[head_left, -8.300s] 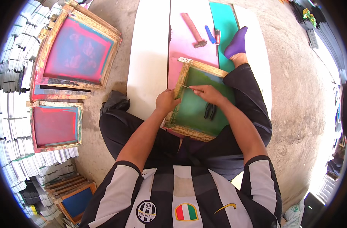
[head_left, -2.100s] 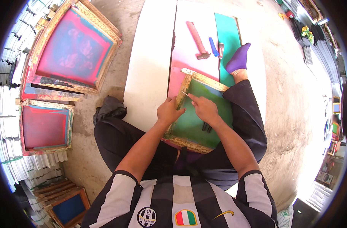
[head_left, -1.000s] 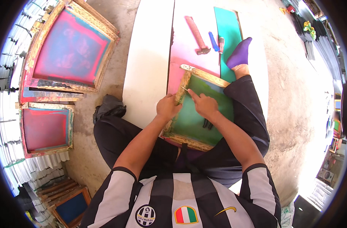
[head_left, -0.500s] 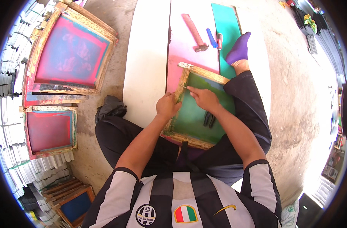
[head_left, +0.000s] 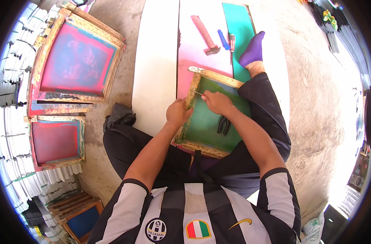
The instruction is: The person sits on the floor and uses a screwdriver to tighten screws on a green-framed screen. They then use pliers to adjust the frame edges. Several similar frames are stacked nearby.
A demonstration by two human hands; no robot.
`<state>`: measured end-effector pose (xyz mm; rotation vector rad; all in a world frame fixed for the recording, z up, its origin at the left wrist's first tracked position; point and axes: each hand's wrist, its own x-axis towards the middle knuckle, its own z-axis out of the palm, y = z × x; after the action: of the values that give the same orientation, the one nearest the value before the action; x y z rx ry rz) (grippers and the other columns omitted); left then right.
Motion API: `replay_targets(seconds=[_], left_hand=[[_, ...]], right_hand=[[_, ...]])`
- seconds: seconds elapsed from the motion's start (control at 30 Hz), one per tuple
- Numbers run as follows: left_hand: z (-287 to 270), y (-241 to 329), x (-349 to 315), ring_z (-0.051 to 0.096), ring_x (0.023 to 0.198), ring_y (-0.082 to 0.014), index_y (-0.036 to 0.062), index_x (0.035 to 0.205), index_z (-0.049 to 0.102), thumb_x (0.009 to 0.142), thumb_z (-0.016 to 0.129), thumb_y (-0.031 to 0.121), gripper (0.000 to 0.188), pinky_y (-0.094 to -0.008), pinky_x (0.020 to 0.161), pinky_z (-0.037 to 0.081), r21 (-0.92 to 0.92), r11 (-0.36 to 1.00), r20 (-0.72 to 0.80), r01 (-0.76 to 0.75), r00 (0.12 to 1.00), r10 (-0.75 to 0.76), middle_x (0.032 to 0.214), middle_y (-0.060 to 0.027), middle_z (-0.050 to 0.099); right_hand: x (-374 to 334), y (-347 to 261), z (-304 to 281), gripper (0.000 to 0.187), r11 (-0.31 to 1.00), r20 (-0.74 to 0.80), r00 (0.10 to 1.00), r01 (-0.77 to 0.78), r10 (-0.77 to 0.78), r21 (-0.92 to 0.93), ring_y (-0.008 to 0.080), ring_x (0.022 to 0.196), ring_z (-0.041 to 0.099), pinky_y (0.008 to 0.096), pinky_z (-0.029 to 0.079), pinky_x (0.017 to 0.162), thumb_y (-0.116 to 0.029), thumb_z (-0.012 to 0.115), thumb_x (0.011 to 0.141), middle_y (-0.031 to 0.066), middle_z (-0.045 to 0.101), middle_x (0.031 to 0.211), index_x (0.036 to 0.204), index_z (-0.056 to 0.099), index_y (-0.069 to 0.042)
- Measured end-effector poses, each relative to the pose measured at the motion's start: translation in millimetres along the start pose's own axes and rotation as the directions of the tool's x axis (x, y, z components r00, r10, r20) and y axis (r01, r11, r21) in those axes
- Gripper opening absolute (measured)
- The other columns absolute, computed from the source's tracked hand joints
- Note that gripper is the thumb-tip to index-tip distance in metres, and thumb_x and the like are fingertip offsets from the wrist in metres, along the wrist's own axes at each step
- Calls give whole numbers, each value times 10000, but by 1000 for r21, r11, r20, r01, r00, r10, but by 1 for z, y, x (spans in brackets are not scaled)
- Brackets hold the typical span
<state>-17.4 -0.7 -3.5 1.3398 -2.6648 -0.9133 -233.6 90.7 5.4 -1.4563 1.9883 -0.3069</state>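
A wooden screen-printing frame with green mesh (head_left: 212,132) lies tilted across my lap and the board. My left hand (head_left: 179,112) is closed around its left wooden bar, fingers curled over the edge. My right hand (head_left: 218,103) grips a thin-shafted tool (head_left: 198,93), like a small screwdriver; its tip meets the inner side of that same bar. Most of the tool's handle is hidden in my fingers. Pliers with black handles (head_left: 223,125) rest on the mesh below my right hand.
Beyond the frame lie a hammer (head_left: 205,35), a blue-handled tool (head_left: 223,40) and a striped-handle screwdriver (head_left: 232,48) on the board. My purple-socked foot (head_left: 252,49) is beside them. More screen frames (head_left: 77,59) stand at left, before stacked sheets (head_left: 8,140). A black bag (head_left: 119,116) sits by my knee.
My right hand has shifted slightly left and the tool's shaft shows a little more clearly. My left hand keeps its hold on the frame. The whole view has moved slightly.
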Motion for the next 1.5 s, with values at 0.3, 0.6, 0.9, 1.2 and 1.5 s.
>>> replay_targets(seconds=[0.3,0.6,0.9,1.2,1.5], left_hand=[[-1,-4,-3,722,911,-366,63,1115,753,814,832,363,432,-503,787,584,-3,1000,-15,-16,1000,16,1008,-127,707],[-2,2,-1,725,912,-361,85,1135,759,815,820,347,418,-500,793,589,-9,1000,-2,9,1000,-9,1015,-117,710],[-5,3,-3,726,943,-352,109,1194,747,830,817,355,445,-494,817,593,-21,1000,24,20,1000,-20,1036,-102,709],[0,-2,-2,729,950,-343,100,1202,745,826,824,357,462,-488,827,595,-25,999,18,40,999,-39,1054,-103,711],[-2,-3,-1,734,935,-342,76,1181,749,818,823,363,469,-482,812,599,-26,999,15,-20,1000,20,1038,-114,724]], right_hand=[[-4,-8,2,396,1000,-22,1000,-12,12,-22,485,927,703,603,518,811,-439,477,1118,254,729,935,1124,630,-74],[31,31,19,470,942,87,995,14,-46,336,220,691,605,397,508,661,-460,490,1122,75,620,767,1084,670,-28],[25,12,-4,404,882,225,969,-196,106,429,357,916,739,501,558,810,-454,551,1092,106,761,922,1316,656,-135],[-30,-35,-26,418,979,15,994,-105,110,-175,390,1023,743,541,585,876,-372,497,1116,164,772,1081,1527,570,-349],[-31,-56,-37,441,937,66,993,-73,102,-343,407,904,751,558,589,783,-296,463,1121,171,770,1021,1553,546,-257]])
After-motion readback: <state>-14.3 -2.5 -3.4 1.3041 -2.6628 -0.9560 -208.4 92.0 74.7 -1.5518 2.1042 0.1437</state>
